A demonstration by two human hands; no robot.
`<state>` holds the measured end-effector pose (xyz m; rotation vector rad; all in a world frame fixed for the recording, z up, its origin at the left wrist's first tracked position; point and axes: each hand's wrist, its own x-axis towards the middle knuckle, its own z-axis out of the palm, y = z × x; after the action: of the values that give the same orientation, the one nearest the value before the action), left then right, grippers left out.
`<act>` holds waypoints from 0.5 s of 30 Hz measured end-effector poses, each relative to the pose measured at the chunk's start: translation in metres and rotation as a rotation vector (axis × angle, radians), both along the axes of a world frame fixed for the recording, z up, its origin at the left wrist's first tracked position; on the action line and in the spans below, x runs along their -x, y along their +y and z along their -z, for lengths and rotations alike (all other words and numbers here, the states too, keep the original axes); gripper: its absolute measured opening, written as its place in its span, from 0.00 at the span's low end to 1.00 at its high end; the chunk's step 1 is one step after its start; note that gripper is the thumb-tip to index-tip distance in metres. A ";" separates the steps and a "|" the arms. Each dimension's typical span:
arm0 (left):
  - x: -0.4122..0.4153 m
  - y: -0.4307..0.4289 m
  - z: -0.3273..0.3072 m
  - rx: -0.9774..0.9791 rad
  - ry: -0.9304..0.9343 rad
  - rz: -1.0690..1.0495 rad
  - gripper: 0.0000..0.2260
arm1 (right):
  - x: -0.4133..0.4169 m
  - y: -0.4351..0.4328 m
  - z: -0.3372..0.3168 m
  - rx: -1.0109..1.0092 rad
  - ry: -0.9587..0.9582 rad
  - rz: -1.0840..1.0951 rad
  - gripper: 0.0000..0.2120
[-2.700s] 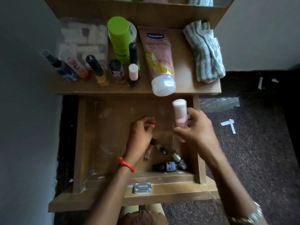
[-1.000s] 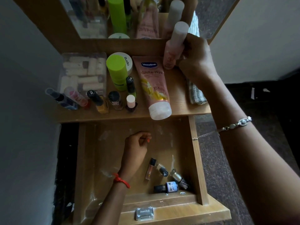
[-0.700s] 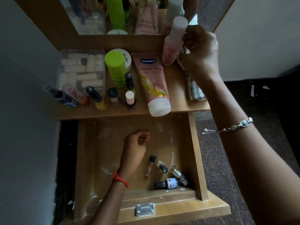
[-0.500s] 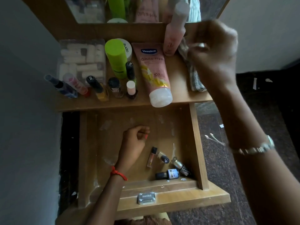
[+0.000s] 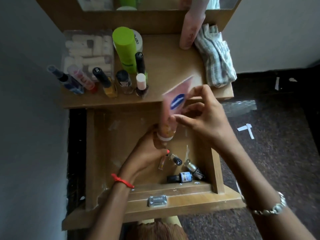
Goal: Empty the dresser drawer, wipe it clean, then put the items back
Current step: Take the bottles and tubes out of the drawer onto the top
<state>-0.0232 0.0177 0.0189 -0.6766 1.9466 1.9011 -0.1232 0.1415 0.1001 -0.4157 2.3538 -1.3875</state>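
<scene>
1. Starting at the upper left of the frame, you see a clear box (image 5: 87, 52) of pale tubes on the dresser top (image 5: 173, 66), with small bottles (image 5: 103, 80) lined in front and a green can (image 5: 125, 49) beside them.
2. Your left hand (image 5: 147, 153) sits mid-frame inside the open drawer (image 5: 110, 144), fingers curled around the cap end of the pink tube (image 5: 173, 110).
3. Your right hand (image 5: 204, 118) pinches the tube's upper body, holding it tilted over the drawer.
4. Four small bottles (image 5: 180, 170) lie in the drawer's lower right corner.
5. At the upper right, a pink bottle (image 5: 190, 32) stands upright, touching a folded cloth (image 5: 216, 58).
</scene>
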 end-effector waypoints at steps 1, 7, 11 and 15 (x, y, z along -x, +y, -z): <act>0.002 0.001 -0.004 -0.117 0.016 -0.055 0.26 | 0.001 -0.005 0.001 0.023 -0.007 0.010 0.28; 0.014 0.003 -0.026 -0.262 0.045 -0.205 0.21 | -0.007 -0.019 0.002 0.060 0.015 0.048 0.24; 0.012 -0.004 -0.031 -0.206 0.071 -0.134 0.20 | -0.013 -0.011 0.005 0.113 -0.042 0.090 0.20; 0.013 -0.005 -0.040 -0.199 0.082 -0.048 0.17 | -0.011 -0.004 0.006 0.112 -0.045 0.149 0.20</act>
<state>-0.0367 0.0125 0.0586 -0.6014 1.7703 2.1476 -0.1118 0.1374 0.0942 -0.2414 2.3186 -1.5843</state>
